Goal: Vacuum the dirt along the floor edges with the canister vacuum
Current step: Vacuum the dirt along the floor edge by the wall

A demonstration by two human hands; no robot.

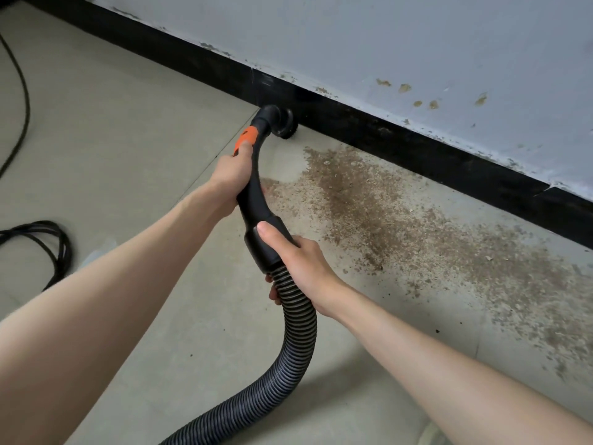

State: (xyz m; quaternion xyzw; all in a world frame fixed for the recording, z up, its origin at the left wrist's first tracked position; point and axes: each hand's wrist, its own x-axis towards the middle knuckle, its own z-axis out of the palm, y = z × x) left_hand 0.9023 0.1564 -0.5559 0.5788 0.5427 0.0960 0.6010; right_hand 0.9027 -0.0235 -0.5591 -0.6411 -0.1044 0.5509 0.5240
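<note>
A black curved vacuum handle (253, 194) with an orange collar (246, 138) ends in a round brush nozzle (282, 122) that rests on the floor against the black baseboard (401, 146). My left hand (232, 178) grips the handle just below the orange collar. My right hand (295, 261) holds the handle's cuff where the ribbed black hose (288, 364) joins it. Brown dirt (401, 226) is spread on the beige tile floor, right of the nozzle and along the baseboard. The canister is out of view.
A grey wall (417, 53) with chipped paint rises above the baseboard. A black power cable (22, 101) runs down the left side, and a coil of it (48, 245) lies at the left edge. The hose leaves the frame at the bottom.
</note>
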